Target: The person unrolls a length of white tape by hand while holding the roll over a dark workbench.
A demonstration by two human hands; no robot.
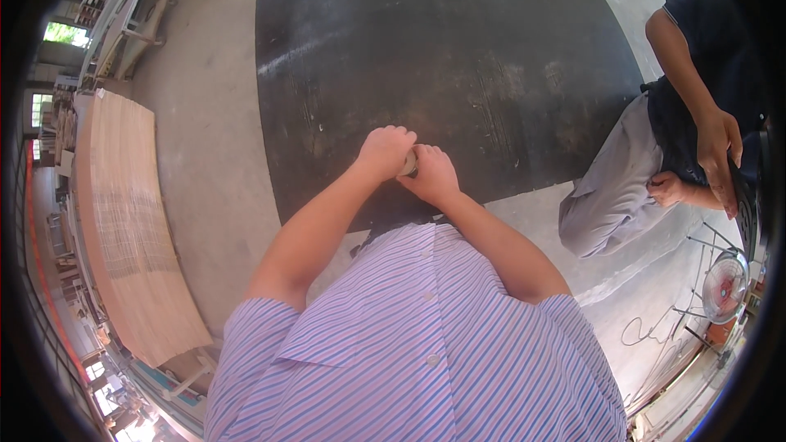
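Note:
My left hand (385, 150) and my right hand (435, 173) meet in front of my body, both closed around a small round object (409, 163). It looks beige with a darker lower part, and may be a roll of tape. My fingers hide most of it, so its exact kind cannot be told. Beneath the hands spreads a large black tabletop (393, 61), scuffed with pale scratches and streaks. Its near edge lies close to my striped shirt.
On the right a co-worker (620, 166) in a dark top and grey trousers is beside the table. A stack of thin wood sheets (129, 215) stands at left, with a wheeled cart (138, 27) beyond. A floor fan (724, 288) and loose cable (645, 337) occupy the lower right.

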